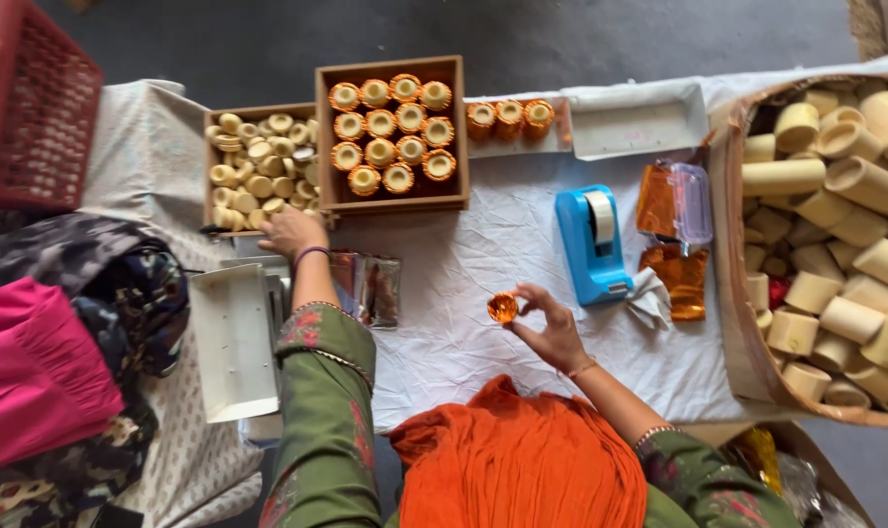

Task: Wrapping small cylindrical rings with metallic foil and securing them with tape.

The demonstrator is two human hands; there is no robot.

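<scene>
Fingers of the right hand (551, 328) pinch a small round piece wrapped in shiny orange foil (502, 308), held just above the white cloth (483, 254) near the middle of the table. The left hand (292, 233) reaches far and to the left, its fingers curled at the near edge of a shallow wooden box of plain cream rings (258, 161); whether it grips a ring there cannot be told. A purple band sits on that wrist, and both forearms wear green patterned sleeves, with an orange scarf (522, 460) bunched between them at the near edge. Just right of the left forearm lies a silvery foil packet (370, 288), and to its left a white tray (234, 342) rests on the cloth. Beside the box of plain rings, to its right, a second wooden box (393, 132) holds rows of orange-wrapped pieces, and three more wrapped pieces (509, 117) stand in a line further right. A blue tape dispenser (590, 244) stands to the right of the held piece, with orange foil sheets (673, 279) and a clear plastic case (686, 203) beyond it. At the far right a large carton of cream cylinders (825, 244) fills the table's edge. A red basket (28, 108) sits at the far left above dark and pink fabric (33, 372).
</scene>
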